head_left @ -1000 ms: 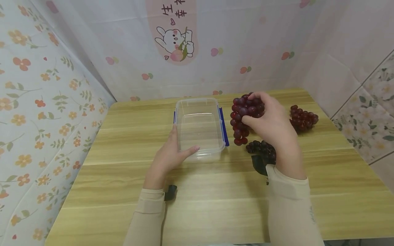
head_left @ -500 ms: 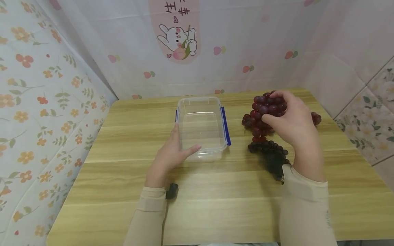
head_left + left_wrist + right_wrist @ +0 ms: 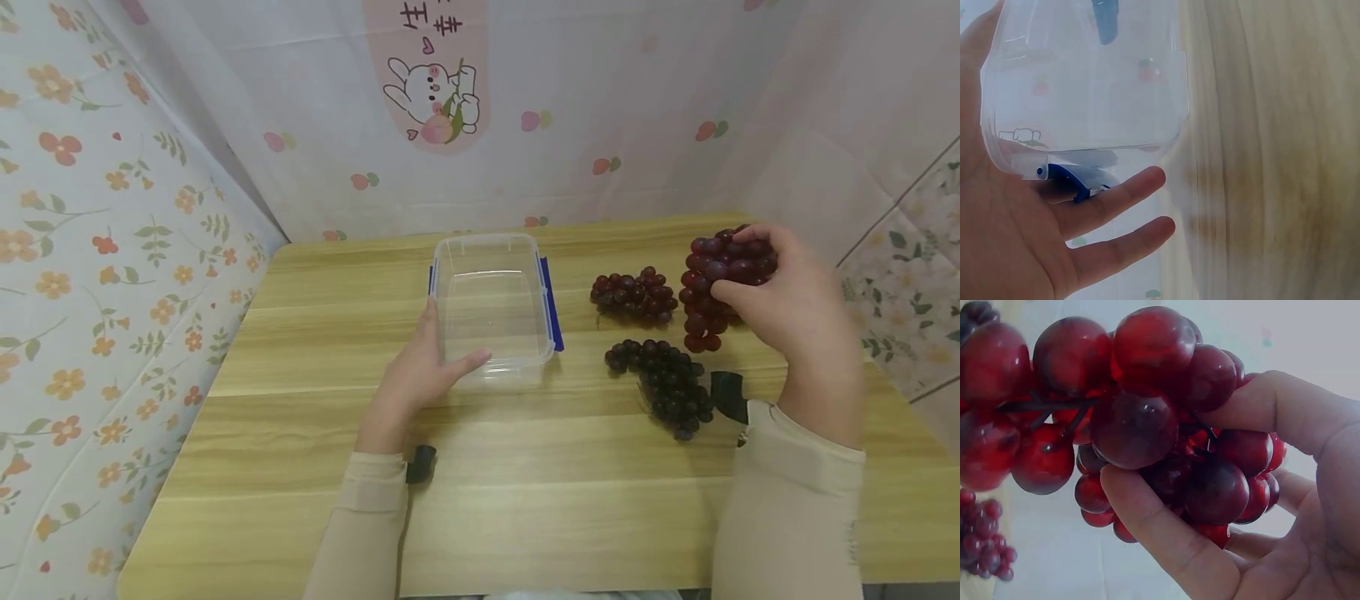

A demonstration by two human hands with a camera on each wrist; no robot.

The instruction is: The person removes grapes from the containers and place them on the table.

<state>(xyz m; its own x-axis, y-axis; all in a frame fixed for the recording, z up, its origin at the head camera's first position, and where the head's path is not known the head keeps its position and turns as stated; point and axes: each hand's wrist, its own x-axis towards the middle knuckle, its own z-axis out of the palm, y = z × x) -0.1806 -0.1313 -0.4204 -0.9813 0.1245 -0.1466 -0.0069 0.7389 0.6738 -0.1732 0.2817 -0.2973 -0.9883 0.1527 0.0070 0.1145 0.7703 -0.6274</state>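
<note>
My right hand pinches a bunch of red grapes between thumb and fingers, over the right side of the table. The right wrist view shows thumb and index finger pressed among the shiny grapes, with dark stems showing between them. At the middle of the table is a clear plastic container, lidless, with blue side clips. My left hand rests against its near left corner, thumb across the near rim, fingers along the left side. In the left wrist view two straight fingers reach past a blue clip.
Another red grape bunch lies right of the container. Nearer the front is a black grape bunch. A small black device sits at my left cuff, another black device at my right cuff. A patterned curtain hangs behind the table.
My right hand has moved right with the red grapes, uncovering the red bunch beside the container and the black bunch. A farther-right red bunch is now mostly behind that hand. My left hand stays put.
</note>
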